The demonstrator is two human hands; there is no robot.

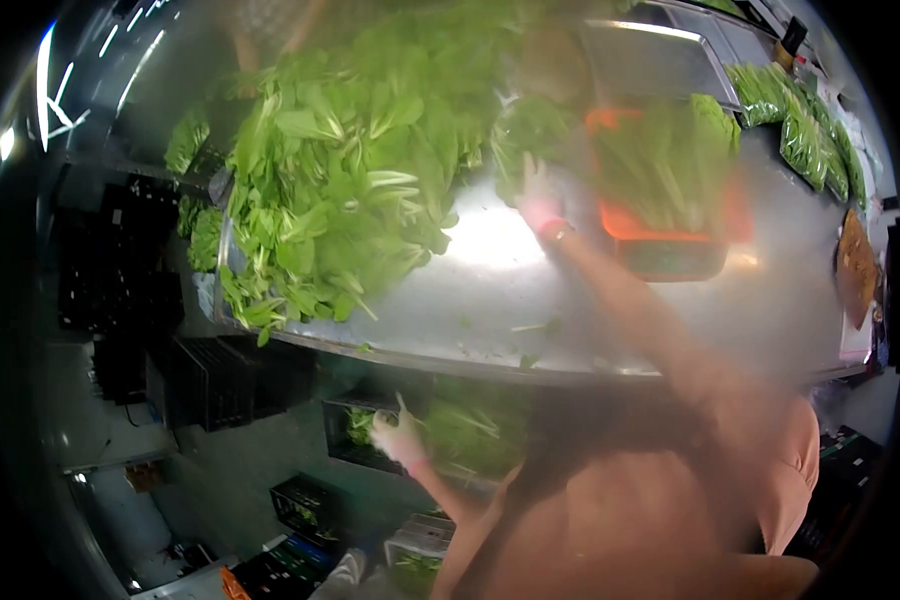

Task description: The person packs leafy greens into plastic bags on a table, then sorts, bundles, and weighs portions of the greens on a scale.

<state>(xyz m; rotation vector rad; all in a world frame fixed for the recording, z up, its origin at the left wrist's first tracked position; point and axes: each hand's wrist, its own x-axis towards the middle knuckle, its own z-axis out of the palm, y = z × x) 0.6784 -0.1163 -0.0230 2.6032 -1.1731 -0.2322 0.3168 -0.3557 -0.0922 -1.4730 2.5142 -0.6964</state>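
My right hand (539, 198), in a pale glove with a reddish band at the wrist, reaches over the metal table. Its fingers look stretched out, against or just below a bunch of leafy greens (532, 132); blur hides the exact contact. A large heap of loose leafy greens (340, 170) lies to its left. On its right stands an orange-red crate (660, 238) filled with long greens (655, 170). My left hand (398, 440), also gloved, hangs below the table edge by a dark crate of greens. Its fingers look curled, and a thin pale shape sticks up from it, unclear.
Bagged greens (815, 145) lie at the far right, beside a metal tray (655, 62). Another person's arms (270, 30) show behind the heap. Black crates (215, 380) stand on the floor at left, with a smaller crate (305, 505) below. The table's front edge (450, 367) runs before me.
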